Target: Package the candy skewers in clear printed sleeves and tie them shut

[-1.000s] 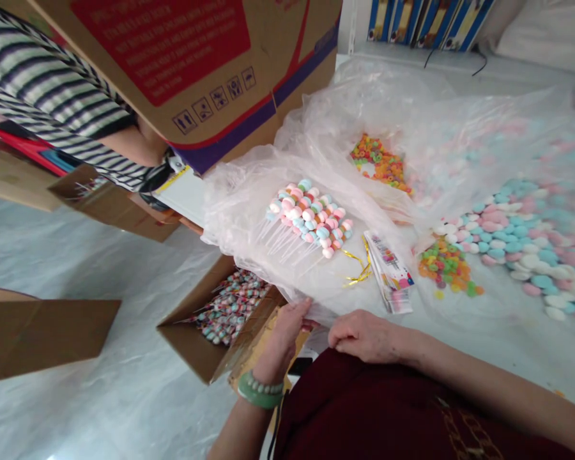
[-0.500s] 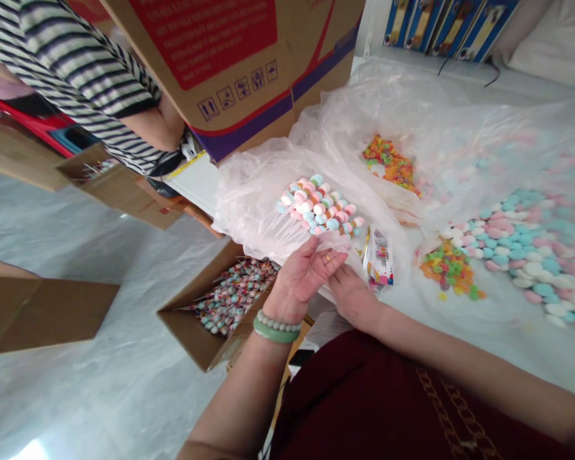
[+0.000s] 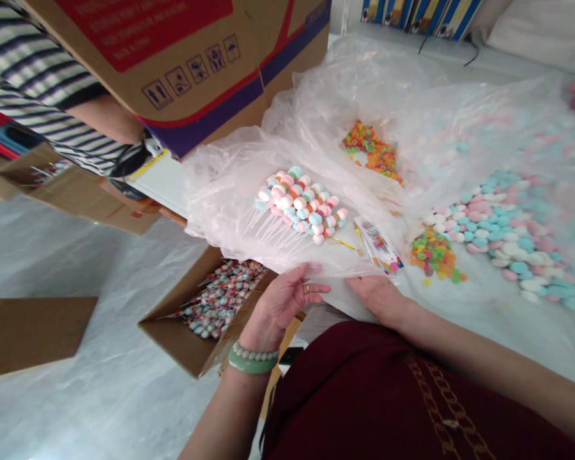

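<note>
My left hand (image 3: 285,300), with a ring and green bracelets, has its thumb and fingertips at the near edge of the clear plastic sheet (image 3: 220,185). Its other fingers are apart. My right hand (image 3: 376,295) lies at the same edge, its fingertips hidden under the plastic. Beyond my hands, a pile of marshmallow skewers (image 3: 299,201) rests on the sheet, white sticks toward me. Printed packets (image 3: 378,243) and a yellow strip lie just right of the skewers, above my right hand.
Gummy rings (image 3: 371,150), more gummies (image 3: 436,255) and loose marshmallows (image 3: 503,223) lie on plastic at the right. A big carton (image 3: 186,64) stands at the back left, beside a person in a striped shirt (image 3: 43,76). Below left, an open box (image 3: 172,345) holds many skewers.
My hands have moved apart, the left one toward the left and nearer me. The near edge of the plastic is spread between them. The packets and yellow strip have shifted. The view has also moved.
</note>
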Action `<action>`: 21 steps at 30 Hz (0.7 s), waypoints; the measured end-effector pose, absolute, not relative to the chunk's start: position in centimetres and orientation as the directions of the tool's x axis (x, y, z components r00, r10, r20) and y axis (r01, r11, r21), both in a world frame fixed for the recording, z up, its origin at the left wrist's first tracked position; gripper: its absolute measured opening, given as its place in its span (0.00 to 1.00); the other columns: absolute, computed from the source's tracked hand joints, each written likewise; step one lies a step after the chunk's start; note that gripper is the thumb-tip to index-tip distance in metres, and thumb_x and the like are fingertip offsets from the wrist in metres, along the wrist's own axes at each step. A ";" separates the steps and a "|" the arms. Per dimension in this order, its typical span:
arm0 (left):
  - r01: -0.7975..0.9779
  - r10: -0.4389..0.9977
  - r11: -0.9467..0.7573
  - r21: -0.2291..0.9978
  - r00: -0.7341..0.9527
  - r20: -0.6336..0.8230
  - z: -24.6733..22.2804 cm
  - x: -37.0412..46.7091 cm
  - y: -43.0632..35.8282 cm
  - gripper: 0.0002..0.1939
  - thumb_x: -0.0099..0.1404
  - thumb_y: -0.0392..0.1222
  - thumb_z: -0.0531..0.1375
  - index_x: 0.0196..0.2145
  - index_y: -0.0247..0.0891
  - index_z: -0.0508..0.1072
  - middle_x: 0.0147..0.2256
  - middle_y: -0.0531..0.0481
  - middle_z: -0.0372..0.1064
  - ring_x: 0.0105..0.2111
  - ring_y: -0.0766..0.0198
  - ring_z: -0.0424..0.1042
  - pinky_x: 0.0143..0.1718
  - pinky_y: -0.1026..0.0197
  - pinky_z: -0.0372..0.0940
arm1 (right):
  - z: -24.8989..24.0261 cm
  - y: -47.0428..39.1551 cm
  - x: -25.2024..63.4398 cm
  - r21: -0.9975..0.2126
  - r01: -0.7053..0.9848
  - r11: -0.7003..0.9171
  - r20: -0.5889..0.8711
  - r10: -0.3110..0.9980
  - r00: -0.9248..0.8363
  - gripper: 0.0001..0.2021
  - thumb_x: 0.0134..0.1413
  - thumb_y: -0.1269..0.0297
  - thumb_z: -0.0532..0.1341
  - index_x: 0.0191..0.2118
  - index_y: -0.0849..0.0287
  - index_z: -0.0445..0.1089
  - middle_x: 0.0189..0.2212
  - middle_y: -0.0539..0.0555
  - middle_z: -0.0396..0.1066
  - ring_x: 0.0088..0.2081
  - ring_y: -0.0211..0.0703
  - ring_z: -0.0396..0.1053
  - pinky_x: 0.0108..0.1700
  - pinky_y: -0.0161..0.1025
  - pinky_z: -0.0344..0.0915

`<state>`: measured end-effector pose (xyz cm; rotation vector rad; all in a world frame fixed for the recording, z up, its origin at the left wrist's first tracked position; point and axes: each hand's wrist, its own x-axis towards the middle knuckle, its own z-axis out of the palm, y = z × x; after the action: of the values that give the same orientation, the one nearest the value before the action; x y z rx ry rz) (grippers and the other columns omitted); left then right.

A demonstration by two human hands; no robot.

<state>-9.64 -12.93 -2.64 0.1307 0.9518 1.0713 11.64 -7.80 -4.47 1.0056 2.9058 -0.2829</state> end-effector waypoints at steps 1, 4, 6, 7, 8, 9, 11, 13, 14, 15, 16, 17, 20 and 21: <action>-0.638 0.798 0.529 0.559 0.150 -0.584 -2.7 -9.5 -13.5 0.12 0.62 0.43 0.61 0.40 0.31 0.72 0.40 0.39 0.73 0.29 0.57 0.76 0.23 0.63 0.70 | -4.3 -7.8 11.7 -0.149 0.624 0.767 -0.145 0.607 -0.781 0.20 0.59 0.79 0.51 0.56 0.66 0.64 0.50 0.67 0.68 0.53 0.54 0.66 0.55 0.48 0.63; -0.439 0.831 0.547 0.712 0.181 -0.527 -2.4 -8.7 -14.6 0.20 0.54 0.42 0.66 0.44 0.34 0.72 0.44 0.40 0.71 0.28 0.62 0.74 0.22 0.66 0.66 | -4.2 -8.0 11.7 -0.179 0.634 0.752 -0.199 0.604 -0.772 0.16 0.60 0.78 0.52 0.52 0.64 0.66 0.45 0.64 0.71 0.47 0.51 0.69 0.50 0.45 0.65; -0.294 0.836 0.549 0.783 0.171 -0.522 -2.2 -8.1 -14.9 0.22 0.52 0.40 0.67 0.45 0.35 0.72 0.41 0.43 0.72 0.25 0.66 0.72 0.20 0.69 0.63 | -4.3 -8.1 11.8 -0.244 0.620 0.746 -0.195 0.588 -0.785 0.14 0.60 0.77 0.52 0.49 0.62 0.67 0.38 0.60 0.72 0.41 0.48 0.70 0.44 0.40 0.65; -0.233 0.838 0.546 0.805 0.145 -0.527 -2.2 -7.8 -14.9 0.21 0.52 0.40 0.66 0.44 0.34 0.72 0.37 0.45 0.72 0.23 0.68 0.70 0.18 0.70 0.60 | -4.4 -8.2 12.0 -0.287 0.597 0.749 -0.176 0.572 -0.801 0.13 0.60 0.77 0.52 0.47 0.61 0.68 0.35 0.58 0.72 0.37 0.46 0.70 0.40 0.38 0.65; -0.180 0.838 0.546 0.818 0.116 -0.533 -2.3 -7.6 -14.9 0.19 0.52 0.41 0.65 0.43 0.34 0.73 0.33 0.47 0.71 0.21 0.69 0.68 0.16 0.70 0.58 | -4.4 -8.4 12.2 -0.335 0.566 0.753 -0.140 0.554 -0.821 0.12 0.60 0.77 0.52 0.44 0.61 0.68 0.32 0.57 0.71 0.35 0.44 0.68 0.38 0.36 0.64; -0.134 0.837 0.547 0.826 0.093 -0.539 -2.3 -7.4 -14.8 0.17 0.54 0.42 0.63 0.41 0.34 0.73 0.29 0.49 0.70 0.19 0.70 0.66 0.15 0.71 0.56 | -4.3 -8.5 12.5 -0.386 0.528 0.757 -0.086 0.540 -0.837 0.11 0.60 0.77 0.51 0.41 0.61 0.69 0.31 0.56 0.69 0.33 0.43 0.67 0.37 0.36 0.63; -0.040 0.828 0.558 0.829 0.093 -0.553 -2.2 -7.1 -14.7 0.12 0.56 0.43 0.60 0.37 0.34 0.73 0.23 0.53 0.65 0.16 0.71 0.62 0.13 0.71 0.52 | -3.5 -8.5 13.2 -0.504 0.433 0.747 0.054 0.527 -0.848 0.12 0.60 0.76 0.49 0.37 0.60 0.68 0.31 0.55 0.67 0.33 0.42 0.65 0.36 0.36 0.62; 0.074 0.838 0.532 0.843 0.097 -0.537 -1.6 -6.9 -14.6 0.09 0.57 0.44 0.59 0.31 0.35 0.73 0.20 0.55 0.61 0.14 0.72 0.58 0.14 0.70 0.51 | -2.1 -8.3 14.0 -0.639 0.340 0.690 0.182 0.565 -0.805 0.12 0.61 0.74 0.48 0.35 0.59 0.68 0.31 0.54 0.66 0.34 0.41 0.64 0.37 0.36 0.63; 0.141 0.870 0.479 0.866 0.056 -0.490 -1.1 -6.8 -14.5 0.09 0.59 0.45 0.58 0.29 0.36 0.73 0.19 0.55 0.61 0.15 0.71 0.58 0.15 0.69 0.53 | -1.2 -8.0 14.3 -0.706 0.300 0.642 0.222 0.602 -0.767 0.11 0.62 0.72 0.49 0.35 0.58 0.68 0.31 0.54 0.66 0.35 0.41 0.65 0.37 0.36 0.63; 0.223 0.914 0.397 0.890 -0.014 -0.405 -0.5 -6.7 -14.4 0.11 0.60 0.45 0.58 0.27 0.36 0.73 0.20 0.54 0.62 0.17 0.70 0.60 0.18 0.67 0.57 | -0.4 -7.5 14.6 -0.763 0.271 0.587 0.245 0.650 -0.719 0.10 0.62 0.71 0.50 0.34 0.58 0.68 0.30 0.53 0.67 0.34 0.41 0.65 0.38 0.37 0.63; 0.326 0.955 0.296 0.898 -0.089 -0.282 0.1 -6.6 -14.3 0.11 0.61 0.46 0.58 0.28 0.36 0.74 0.22 0.52 0.64 0.21 0.67 0.63 0.23 0.65 0.61 | 0.3 -7.0 14.7 -0.806 0.255 0.534 0.257 0.704 -0.662 0.08 0.61 0.69 0.52 0.33 0.57 0.67 0.30 0.52 0.67 0.34 0.40 0.65 0.38 0.37 0.64; 0.447 0.982 0.181 0.876 -0.138 -0.132 0.6 -6.5 -14.1 0.11 0.62 0.46 0.58 0.32 0.37 0.75 0.26 0.49 0.68 0.26 0.63 0.67 0.29 0.62 0.64 | 0.9 -6.4 14.8 -0.833 0.257 0.489 0.262 0.759 -0.596 0.07 0.60 0.68 0.54 0.32 0.57 0.67 0.29 0.51 0.67 0.34 0.40 0.66 0.38 0.37 0.64; 0.760 0.986 -0.137 0.635 0.044 0.161 1.1 -6.2 -13.0 0.18 0.59 0.42 0.63 0.48 0.42 0.73 0.49 0.42 0.68 0.49 0.48 0.66 0.51 0.47 0.59 | 1.3 -4.2 14.0 -0.838 0.332 0.433 0.294 0.871 -0.393 0.06 0.58 0.68 0.55 0.32 0.57 0.68 0.31 0.50 0.69 0.36 0.41 0.67 0.40 0.38 0.65; 0.807 0.974 -0.222 0.547 0.153 0.169 0.8 -6.1 -12.6 0.24 0.58 0.39 0.63 0.53 0.44 0.70 0.56 0.41 0.62 0.55 0.45 0.60 0.56 0.42 0.52 | 1.1 -3.6 13.6 -0.820 0.361 0.444 0.310 0.875 -0.372 0.06 0.58 0.68 0.55 0.33 0.57 0.69 0.32 0.51 0.69 0.37 0.41 0.68 0.41 0.38 0.65</action>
<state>-6.09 -12.60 0.83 2.1081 1.7105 0.7103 13.63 -3.57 1.05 1.7354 3.2261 -1.4236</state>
